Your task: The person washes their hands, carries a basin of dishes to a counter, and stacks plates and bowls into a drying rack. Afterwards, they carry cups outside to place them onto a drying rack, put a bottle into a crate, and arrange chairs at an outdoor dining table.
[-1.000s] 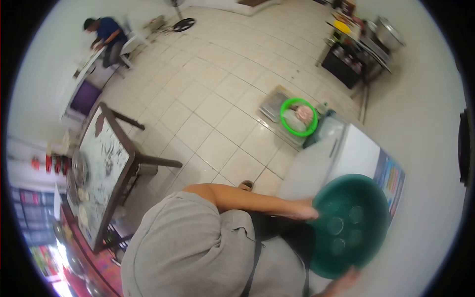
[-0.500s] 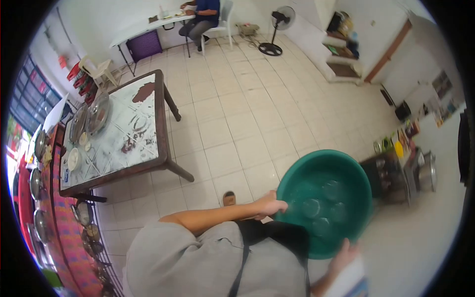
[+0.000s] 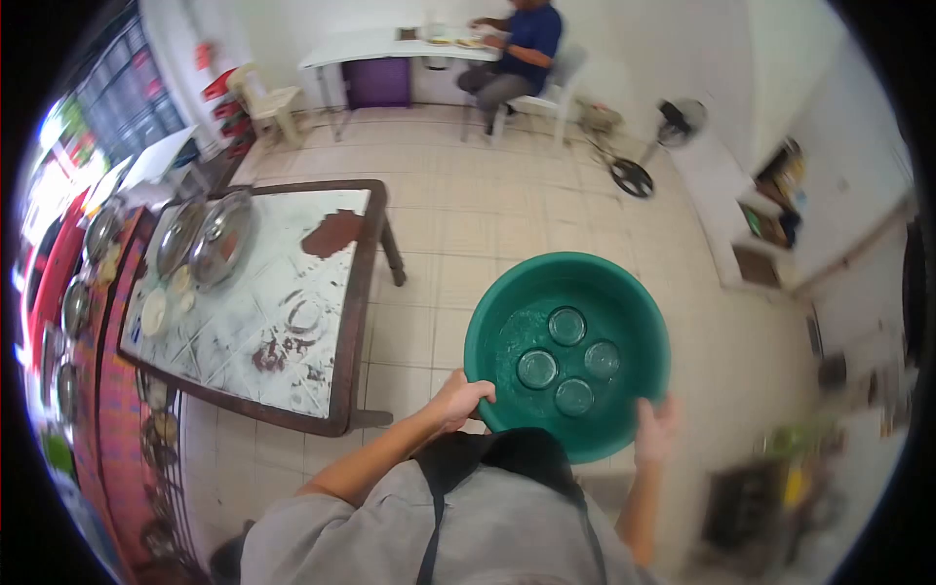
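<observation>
A large green plastic basin (image 3: 639, 292) is held out in front of my body. My left hand (image 3: 458, 400) grips its near-left rim, thumb over the edge and fingers beneath. At the near-right rim my right hand (image 3: 658, 429), smeared by motion, grasps the edge. Several round clear glass pieces (image 3: 537, 369) sit apart on the basin floor, perhaps drinking glasses seen end-on; their exact kind is hard to make out. Around them the bottom looks wet, with a shallow layer of water.
Left of me stands a wooden table (image 3: 356, 322) with a worn white top, holding glass lids (image 3: 222, 239) and small bowls. A row of lidded pots lines the far left. Ahead, a person (image 3: 526, 49) sits at a white table (image 3: 370, 47), near a fan (image 3: 673, 127).
My body and view have turned right, so the room has shifted. The basin has come round in front of me, still in both hands, and the glass pieces show more clearly.
</observation>
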Demonstrator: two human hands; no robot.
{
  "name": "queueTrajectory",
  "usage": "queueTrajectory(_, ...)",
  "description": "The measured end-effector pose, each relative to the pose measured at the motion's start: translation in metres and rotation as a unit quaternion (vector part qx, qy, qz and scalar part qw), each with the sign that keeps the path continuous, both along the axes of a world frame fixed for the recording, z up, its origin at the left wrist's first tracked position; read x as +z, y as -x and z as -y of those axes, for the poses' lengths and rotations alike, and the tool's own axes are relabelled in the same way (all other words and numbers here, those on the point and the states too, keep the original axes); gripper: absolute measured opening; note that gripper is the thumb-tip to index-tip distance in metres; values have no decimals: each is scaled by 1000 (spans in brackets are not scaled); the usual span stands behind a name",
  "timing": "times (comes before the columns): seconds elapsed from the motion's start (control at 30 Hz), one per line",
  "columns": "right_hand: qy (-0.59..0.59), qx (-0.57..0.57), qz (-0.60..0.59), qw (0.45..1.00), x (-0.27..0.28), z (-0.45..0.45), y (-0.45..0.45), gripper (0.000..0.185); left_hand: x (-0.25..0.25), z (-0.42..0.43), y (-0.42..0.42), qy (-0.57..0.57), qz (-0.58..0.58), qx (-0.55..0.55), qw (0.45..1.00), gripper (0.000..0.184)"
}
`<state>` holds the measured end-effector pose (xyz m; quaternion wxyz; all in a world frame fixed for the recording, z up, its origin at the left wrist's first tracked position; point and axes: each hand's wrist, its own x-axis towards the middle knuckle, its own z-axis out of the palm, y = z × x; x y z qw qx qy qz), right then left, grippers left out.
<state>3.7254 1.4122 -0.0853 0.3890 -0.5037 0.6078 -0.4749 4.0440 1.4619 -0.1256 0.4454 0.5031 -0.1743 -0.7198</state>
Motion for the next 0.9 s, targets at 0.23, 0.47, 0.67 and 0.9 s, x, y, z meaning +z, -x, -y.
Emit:
queueTrajectory(0.23,25,201,74,977,-21,273,-156,36,-8,150,-109,-22,22,212,977,32)
queueTrajectory(0.47,1,367,-68,928,2,473,-344,35,2,268,-215,-24,-73,408,910,45)
queueTrajectory(0.67,24,440,-30,897,-17,601,-508,35,-15,373,-348,34,-2,477,878,47)
queueTrajectory(0.9,42,483,-87,870,-33,741,-682,36,-7,480,-493,-5,-6,526,850,35)
